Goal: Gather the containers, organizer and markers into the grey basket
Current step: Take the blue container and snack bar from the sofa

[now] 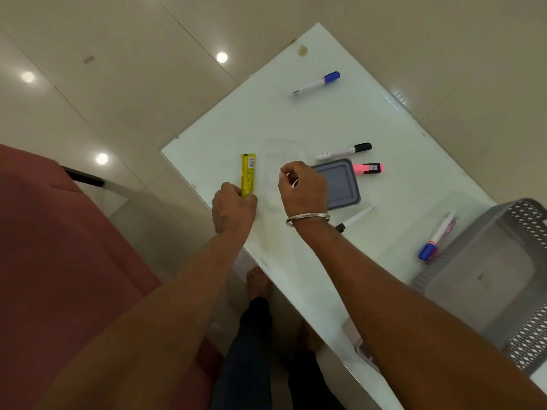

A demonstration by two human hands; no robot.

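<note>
The person's left hand is curling its fingers round the near end of a yellow packet, which is lying lengthwise on the white glass table near its left edge. The right hand, wearing a metal bangle, is hovering with fingers curled tightly together over the rim of a faint clear container; whether they are pinching that rim cannot be told. Just right of this hand a grey lid is lying flat, with a pink highlighter touching its far corner and a black-capped marker lying just beyond. A blue-capped marker is lying alone, well apart towards the far corner. Another black-capped marker is lying near the right wrist. The grey basket is sitting at the table's right edge, holding no markers, with a second blue-capped marker lying against its left wall.
</note>
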